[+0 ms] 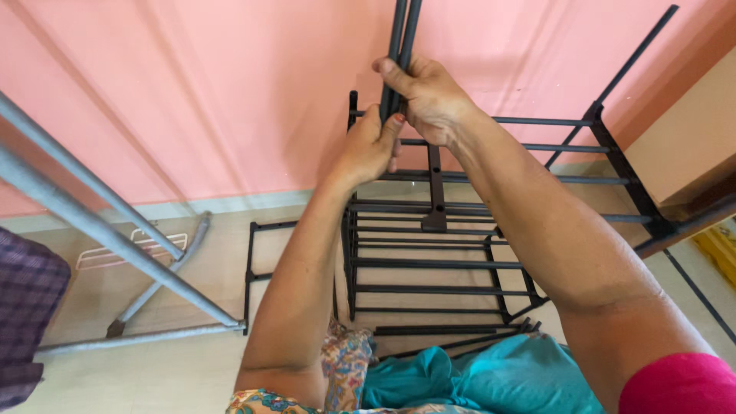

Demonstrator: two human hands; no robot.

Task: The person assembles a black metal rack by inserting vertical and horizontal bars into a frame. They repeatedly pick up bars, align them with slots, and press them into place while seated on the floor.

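Head view: at far left a grey metal stand (115,230) is leaning across the floor. The left hand (370,146) and right hand (429,96) are both gripping, apparently, two dark rods (404,38), above the black rack (437,245) near the pink wall (192,92).

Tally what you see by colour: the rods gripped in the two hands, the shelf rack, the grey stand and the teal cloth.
Dark rods, gripped by left hand and right hand: 2
Black rack: 1
Grey stand: 1
Teal cloth: 1
Total: 5
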